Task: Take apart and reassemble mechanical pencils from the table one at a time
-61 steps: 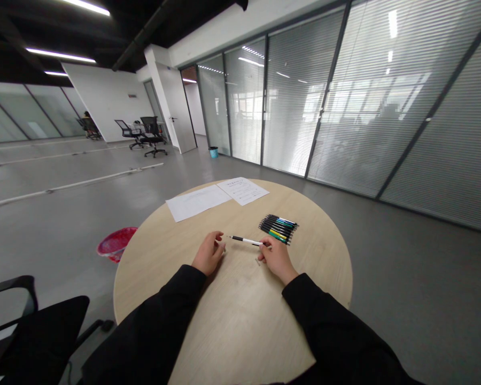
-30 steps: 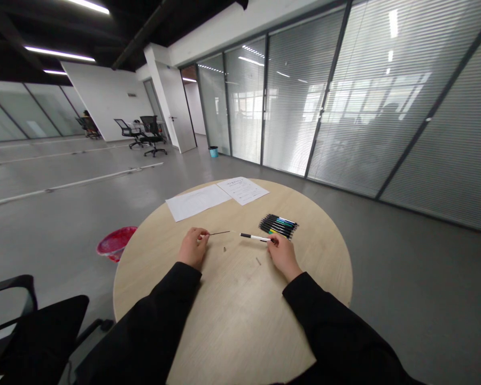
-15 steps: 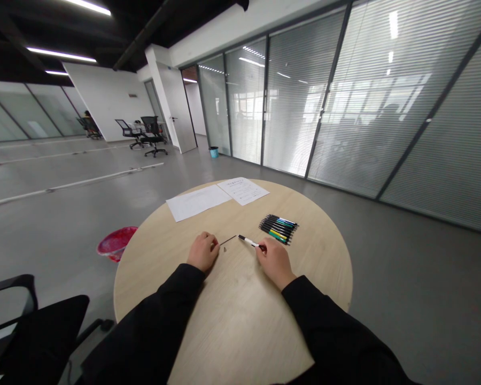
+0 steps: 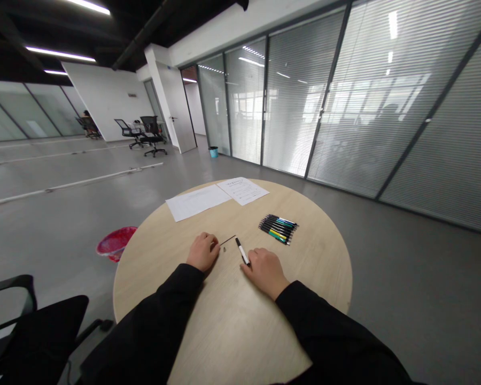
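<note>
My left hand (image 4: 203, 252) rests on the table with its fingers closed at the near end of a thin dark rod (image 4: 228, 240), which looks like a pen refill. A tiny metallic piece (image 4: 224, 249) lies just beside those fingertips. Between thumb and fingers, my right hand (image 4: 265, 271) grips the near end of a white marker pen (image 4: 242, 252) with black ends. The marker's far end points away from me, close to the rod's tip. Beyond my right hand, several black pens (image 4: 278, 229), some with green, yellow or blue parts, lie side by side in a row.
Two sheets of paper, a plainer sheet (image 4: 198, 202) and a printed sheet (image 4: 243, 191), lie at the far side of the round wooden table (image 4: 240, 331). A red basin (image 4: 116, 241) stands on the floor to the left, near a black chair (image 4: 44, 331).
My right hand has shifted left and nearer to me, swinging the marker to point more directly away from me. My left hand and the rod have hardly moved.
</note>
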Tool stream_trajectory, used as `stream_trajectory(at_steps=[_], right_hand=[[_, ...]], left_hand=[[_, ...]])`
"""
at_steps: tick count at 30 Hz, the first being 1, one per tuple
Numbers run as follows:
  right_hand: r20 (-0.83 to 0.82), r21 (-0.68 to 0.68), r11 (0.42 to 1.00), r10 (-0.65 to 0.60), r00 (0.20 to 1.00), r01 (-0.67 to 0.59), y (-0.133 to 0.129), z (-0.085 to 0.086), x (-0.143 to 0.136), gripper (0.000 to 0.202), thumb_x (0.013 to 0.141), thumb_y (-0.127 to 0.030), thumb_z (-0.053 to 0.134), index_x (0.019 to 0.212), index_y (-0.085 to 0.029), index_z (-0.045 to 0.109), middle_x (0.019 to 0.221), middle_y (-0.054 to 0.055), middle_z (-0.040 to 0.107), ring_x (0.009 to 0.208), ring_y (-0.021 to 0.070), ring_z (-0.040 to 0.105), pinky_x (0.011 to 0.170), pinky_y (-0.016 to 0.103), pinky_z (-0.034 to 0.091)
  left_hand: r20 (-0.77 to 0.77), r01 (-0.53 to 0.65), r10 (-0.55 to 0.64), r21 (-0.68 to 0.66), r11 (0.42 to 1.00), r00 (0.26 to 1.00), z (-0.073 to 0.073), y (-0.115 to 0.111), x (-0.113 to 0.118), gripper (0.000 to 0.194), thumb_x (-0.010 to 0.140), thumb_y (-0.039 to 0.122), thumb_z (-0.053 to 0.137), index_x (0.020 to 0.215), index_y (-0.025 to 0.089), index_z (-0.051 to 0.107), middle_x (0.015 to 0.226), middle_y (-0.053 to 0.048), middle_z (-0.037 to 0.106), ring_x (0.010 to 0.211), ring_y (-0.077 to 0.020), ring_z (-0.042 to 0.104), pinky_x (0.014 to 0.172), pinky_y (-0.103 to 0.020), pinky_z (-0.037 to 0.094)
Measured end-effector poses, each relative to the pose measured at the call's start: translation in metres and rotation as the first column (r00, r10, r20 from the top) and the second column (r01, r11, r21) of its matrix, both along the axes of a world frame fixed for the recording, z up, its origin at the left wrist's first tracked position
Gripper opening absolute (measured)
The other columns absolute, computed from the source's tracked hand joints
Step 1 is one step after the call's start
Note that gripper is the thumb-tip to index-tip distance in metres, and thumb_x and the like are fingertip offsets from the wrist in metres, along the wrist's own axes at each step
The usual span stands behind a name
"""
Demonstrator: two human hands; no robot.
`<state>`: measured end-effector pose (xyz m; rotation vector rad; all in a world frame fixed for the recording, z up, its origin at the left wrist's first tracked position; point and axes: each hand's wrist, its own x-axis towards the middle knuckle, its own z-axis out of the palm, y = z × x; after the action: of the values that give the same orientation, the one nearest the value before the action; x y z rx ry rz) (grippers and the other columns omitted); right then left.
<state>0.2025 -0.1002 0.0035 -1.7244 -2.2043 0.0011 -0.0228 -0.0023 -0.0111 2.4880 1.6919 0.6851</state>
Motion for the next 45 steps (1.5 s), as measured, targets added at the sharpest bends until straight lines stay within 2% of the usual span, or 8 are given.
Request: stream_trajectory(at_steps=[2,6,9,15,18,23,35,45], right_hand=[[-0.027,0.005,1.0,-0.007,1.0,0.007,0.002,0.0,0.005,0.026,0.091,-0.044,0.059,0.089,-0.018,0.065,0.092,0.008,0.067,0.09,0.021,0.059,0.074,0.028,0.039],[-0.122,0.026,0.995,-0.095,0.988,0.099,0.01,0.001,0.026,0.012,0.091,-0.019,0.052,0.087,-0.019,0.063,0.089,0.004,0.066,0.089,0.0166,0.059,0.074,0.026,0.037],[-0.141,0.007,0.991,-0.133,0.981,0.135,0.013,-0.001,0.04,0.011,0.088,-0.014,0.053,0.086,-0.019,0.064,0.091,0.004,0.066,0.089,0.0163,0.059,0.075,0.026,0.037],[-0.017,-0.028,0.997,-0.075,0.997,0.075,0.008,-0.007,0.034,0.01,0.09,-0.025,0.059,0.085,-0.018,0.065,0.09,0.007,0.066,0.088,0.02,0.06,0.071,0.028,0.039],[0.078,-0.034,0.998,-0.058,0.995,0.061,0.006,-0.009,0.026,0.014,0.092,-0.016,0.053,0.086,-0.015,0.066,0.091,0.011,0.065,0.087,0.0214,0.06,0.07,0.03,0.04],[0.162,-0.01,0.999,-0.035,0.986,0.037,0.012,-0.009,0.021,0.021,0.09,-0.003,0.048,0.089,-0.013,0.066,0.094,0.013,0.065,0.086,0.023,0.06,0.07,0.031,0.041],[0.137,0.041,0.999,0.02,0.99,-0.026,0.044,-0.02,0.02,0.019,0.097,-0.013,0.05,0.09,-0.013,0.068,0.092,0.011,0.065,0.09,0.0209,0.058,0.075,0.029,0.041],[0.1,0.051,0.999,-0.003,0.995,-0.002,0.044,-0.023,0.022,0.023,0.099,-0.017,0.047,0.089,-0.015,0.068,0.091,0.009,0.064,0.089,0.0192,0.057,0.075,0.028,0.04]], left_hand=[[0.001,-0.002,0.002,-0.007,1.0,1.0,0.0,0.0,-0.001,0.02,0.087,0.032,0.052,0.088,0.018,0.065,0.096,-0.011,0.062,0.092,-0.0268,0.058,0.085,-0.04,0.046],[0.011,0.001,0.0,-0.02,1.0,1.0,0.001,0.0,-0.002,0.02,0.087,0.032,0.051,0.089,0.018,0.065,0.096,-0.011,0.062,0.092,-0.0267,0.058,0.085,-0.04,0.046],[0.033,0.007,-0.006,-0.026,1.0,0.999,0.001,0.001,-0.002,0.019,0.087,0.031,0.051,0.089,0.018,0.064,0.095,-0.01,0.062,0.092,-0.0259,0.058,0.086,-0.039,0.046],[0.07,0.007,-0.005,-0.021,1.0,0.998,-0.001,0.002,-0.004,0.018,0.086,0.03,0.051,0.088,0.018,0.064,0.093,-0.009,0.062,0.091,-0.0247,0.057,0.086,-0.039,0.047],[0.075,0.007,-0.006,-0.016,1.0,0.997,-0.003,0.003,-0.004,0.018,0.086,0.03,0.051,0.088,0.018,0.064,0.093,-0.009,0.061,0.091,-0.0242,0.057,0.087,-0.039,0.047],[0.064,0.008,-0.006,-0.024,1.0,0.998,-0.003,0.003,-0.004,0.017,0.086,0.029,0.052,0.089,0.017,0.063,0.093,-0.009,0.061,0.09,-0.0242,0.057,0.085,-0.038,0.047],[-0.092,0.07,-0.069,0.005,0.998,0.993,0.004,-0.006,0.0,0.015,0.088,0.027,0.053,0.09,0.019,0.065,0.095,-0.009,0.061,0.089,-0.0256,0.056,0.082,-0.038,0.044],[-0.067,0.063,-0.063,0.005,0.998,0.996,0.006,-0.01,0.002,0.016,0.086,0.021,0.051,0.092,0.02,0.065,0.096,-0.01,0.061,0.09,-0.0254,0.056,0.083,-0.038,0.045]])
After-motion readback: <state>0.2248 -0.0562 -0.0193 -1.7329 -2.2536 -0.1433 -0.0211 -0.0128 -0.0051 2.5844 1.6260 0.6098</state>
